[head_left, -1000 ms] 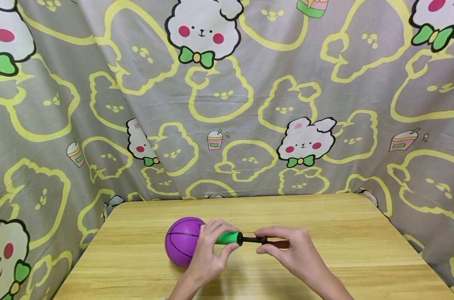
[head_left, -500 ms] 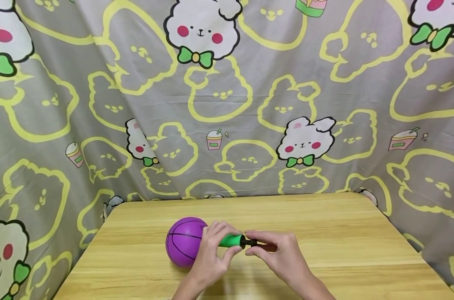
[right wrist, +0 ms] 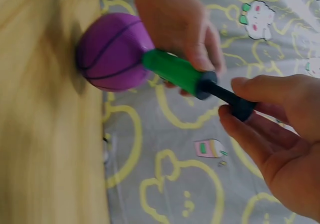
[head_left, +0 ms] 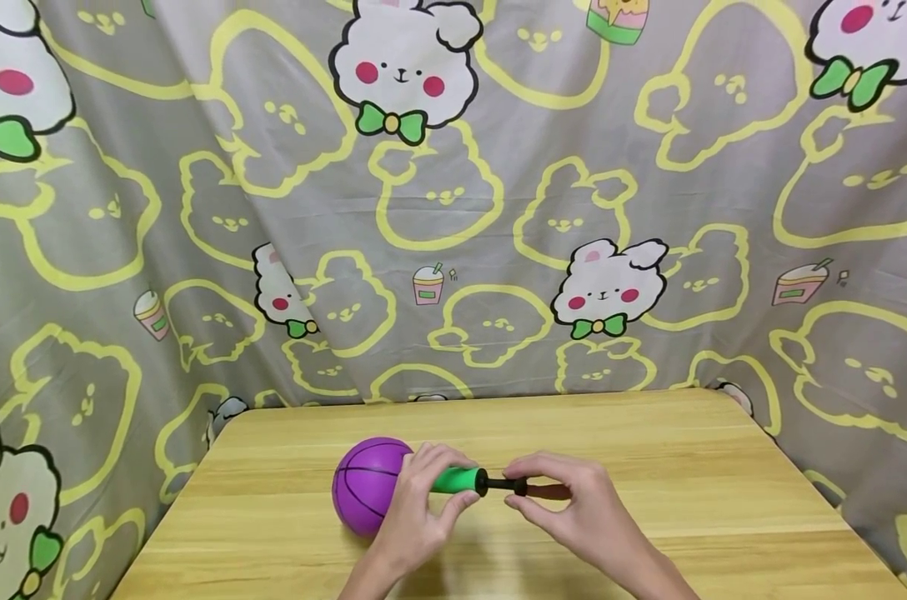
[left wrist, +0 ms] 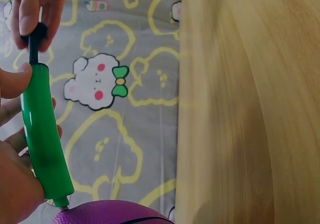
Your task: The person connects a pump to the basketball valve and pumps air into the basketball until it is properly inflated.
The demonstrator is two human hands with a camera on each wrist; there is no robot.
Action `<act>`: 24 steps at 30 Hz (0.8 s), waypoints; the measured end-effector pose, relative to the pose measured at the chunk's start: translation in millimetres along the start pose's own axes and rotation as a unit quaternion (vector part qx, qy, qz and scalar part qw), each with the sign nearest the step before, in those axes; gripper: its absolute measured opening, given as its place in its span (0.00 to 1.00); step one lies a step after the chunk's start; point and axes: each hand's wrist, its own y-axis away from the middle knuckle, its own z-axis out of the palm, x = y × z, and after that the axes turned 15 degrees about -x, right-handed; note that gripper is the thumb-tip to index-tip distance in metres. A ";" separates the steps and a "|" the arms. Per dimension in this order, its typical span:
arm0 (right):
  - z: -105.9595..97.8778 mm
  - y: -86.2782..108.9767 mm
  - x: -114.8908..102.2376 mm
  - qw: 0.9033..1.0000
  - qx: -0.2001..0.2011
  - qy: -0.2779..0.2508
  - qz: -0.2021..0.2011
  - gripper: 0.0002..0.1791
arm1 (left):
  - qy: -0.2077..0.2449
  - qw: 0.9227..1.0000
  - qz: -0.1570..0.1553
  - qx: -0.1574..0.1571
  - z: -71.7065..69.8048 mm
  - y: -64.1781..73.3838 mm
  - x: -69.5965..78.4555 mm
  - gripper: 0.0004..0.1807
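Left fingers (head_left: 438, 458) circle pump (head_left: 458, 481), right fingers (right wrist: 267, 90) pinch handle (right wrist: 242, 109)

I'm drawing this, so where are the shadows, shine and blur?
Head view: soft shadow on the table by the left hand; left wrist: white shine along one edge of the pump; right wrist: dark shadow beside the ball, table looking smeary.

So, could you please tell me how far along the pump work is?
Done: the green cylindrical pump appears joined at its tip to the round purple ball with black lines. In hand: the left hand's grip holds the green barrel; the right hand's grip pinches the black handle. Left: the black rod is exposed, so probably a push, then detaching; the ball's firmness doesn't show.
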 end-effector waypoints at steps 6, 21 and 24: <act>-20.5 4.0 -8.2 1.000 -0.024 -0.007 0.013 0.15 | -0.014 1.000 0.012 0.012 -0.8 -0.7 -3.3 0.13; -52.9 11.1 -21.6 0.999 -0.025 0.013 0.026 0.15 | -0.030 1.000 0.000 0.009 -13.2 0.3 -8.6 0.12; -51.5 11.9 -21.4 0.999 -0.015 0.010 0.034 0.15 | -0.026 1.000 0.002 0.009 -13.8 0.5 -9.9 0.12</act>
